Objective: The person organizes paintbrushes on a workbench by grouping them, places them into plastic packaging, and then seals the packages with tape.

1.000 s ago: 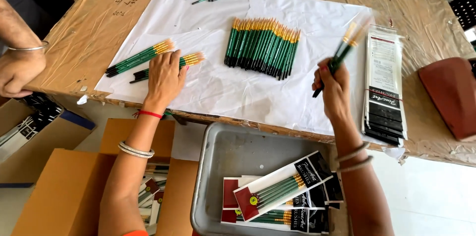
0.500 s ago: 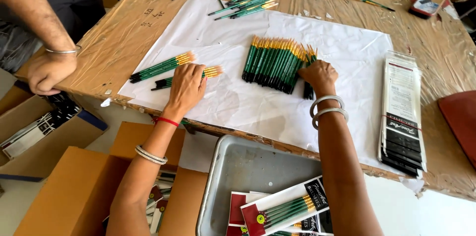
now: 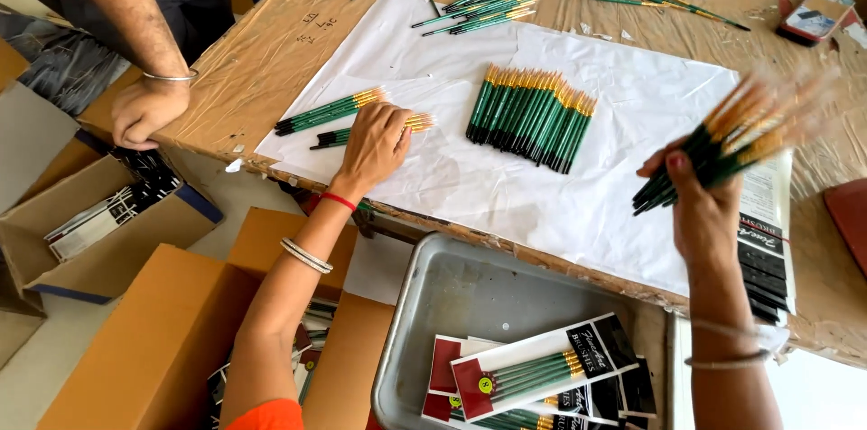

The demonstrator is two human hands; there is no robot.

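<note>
My left hand [image 3: 375, 148] rests palm down on a small group of green-handled paint brushes [image 3: 348, 135] on the white paper sheet [image 3: 470, 186]. Another small bunch of brushes [image 3: 330, 111] lies just above it. My right hand [image 3: 695, 204] is raised over the sheet's right side, gripping a fanned handful of the same brushes [image 3: 731, 145], blurred by motion. A neat row of brushes with gold ferrules [image 3: 531, 116] lies in the sheet's middle, between my hands.
More loose brushes [image 3: 483, 1] lie at the table's far side. A grey metal tray [image 3: 461, 303] below the table edge holds packed brush sets [image 3: 533, 371]. Cardboard boxes [image 3: 144, 340] stand at the left. Another person's hand [image 3: 144, 109] leans on the table corner.
My right hand picked up a handful of brushes from the right end of the row and swung right and up with them. My left hand stayed on its small group.
</note>
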